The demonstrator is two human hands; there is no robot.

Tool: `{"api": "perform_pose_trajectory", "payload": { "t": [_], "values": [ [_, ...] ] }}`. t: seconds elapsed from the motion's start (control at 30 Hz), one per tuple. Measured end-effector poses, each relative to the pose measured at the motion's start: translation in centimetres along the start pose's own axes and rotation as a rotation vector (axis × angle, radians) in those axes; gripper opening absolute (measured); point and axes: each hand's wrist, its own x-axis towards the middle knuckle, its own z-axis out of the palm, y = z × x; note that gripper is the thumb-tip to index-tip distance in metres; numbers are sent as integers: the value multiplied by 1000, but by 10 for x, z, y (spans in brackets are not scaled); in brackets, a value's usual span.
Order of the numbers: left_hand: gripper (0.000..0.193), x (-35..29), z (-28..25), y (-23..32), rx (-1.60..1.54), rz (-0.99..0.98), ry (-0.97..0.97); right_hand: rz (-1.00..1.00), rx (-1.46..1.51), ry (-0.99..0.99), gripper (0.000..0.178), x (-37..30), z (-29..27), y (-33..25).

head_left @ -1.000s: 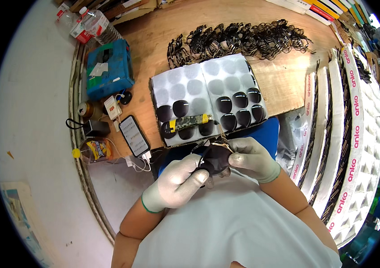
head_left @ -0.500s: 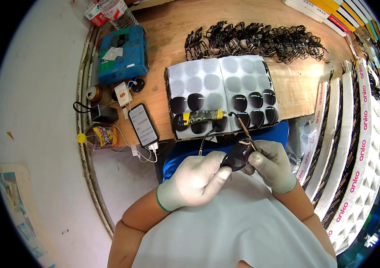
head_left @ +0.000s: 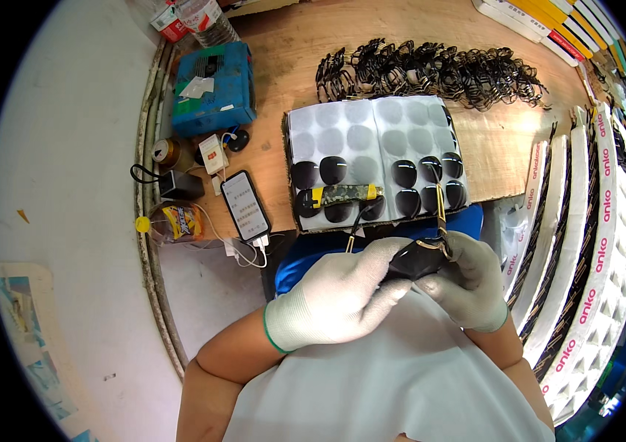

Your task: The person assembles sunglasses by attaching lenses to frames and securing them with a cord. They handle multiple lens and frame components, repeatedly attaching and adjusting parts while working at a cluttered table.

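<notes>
Both my hands wear whitish knit gloves with green cuffs. Between them, above my lap, is a pair of sunglasses (head_left: 417,259) with a dark lens and thin gold and black temples pointing away from me. My left hand (head_left: 342,295) pinches the lens from its left side. Closed around the right end of the frame, near the hinge, is my right hand (head_left: 471,283). Just beyond lies a shallow box (head_left: 289,158) lined with white sheet, holding rows of dark lenses (head_left: 404,173). A camouflage-patterned tool with yellow bands (head_left: 346,194) rests across the front lenses.
Tangled wire spectacle frames (head_left: 431,72) are heaped behind the box. To the left are a blue case (head_left: 213,88), a phone (head_left: 247,206) on a cable, a black block (head_left: 180,185) and a plastic jar (head_left: 178,221). White racks (head_left: 571,243) holding temples stand at the right.
The sunglasses have tilted, and their right temple now points more directly away from me. My right hand has turned, its thumb shifting below the lens. The view has shifted slightly.
</notes>
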Motion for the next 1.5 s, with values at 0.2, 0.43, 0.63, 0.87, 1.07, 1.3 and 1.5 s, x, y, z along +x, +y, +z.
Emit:
{"api": "perform_pose_trajectory", "payload": {
  "t": [0.2, 0.43, 0.63, 0.87, 1.07, 1.3, 1.5],
  "values": [
    [44, 6, 5, 16, 247, -57, 41, 103, 73, -24, 25, 6, 0, 12],
    [47, 25, -7, 28, 536, -19, -12, 28, 105, -166, 22, 33, -11, 16],
    [48, 24, -3, 8, 565, -191, -123, -245, -311, 77, 53, 45, -23, 40],
    [19, 78, -10, 2, 287, -123, -528, -375, -259, -88, 40, 12, -44, 71],
    [34, 127, 16, -146, 682, -271, -42, -165, -153, 150, 38, -3, -80, 57],
    [57, 142, 86, -150, 929, -714, -251, -182, -23, 364, 76, -14, -68, 68],
    [32, 116, 68, -141, 458, -537, 22, -190, 197, 357, 59, -11, -46, 69]
  ]
}}
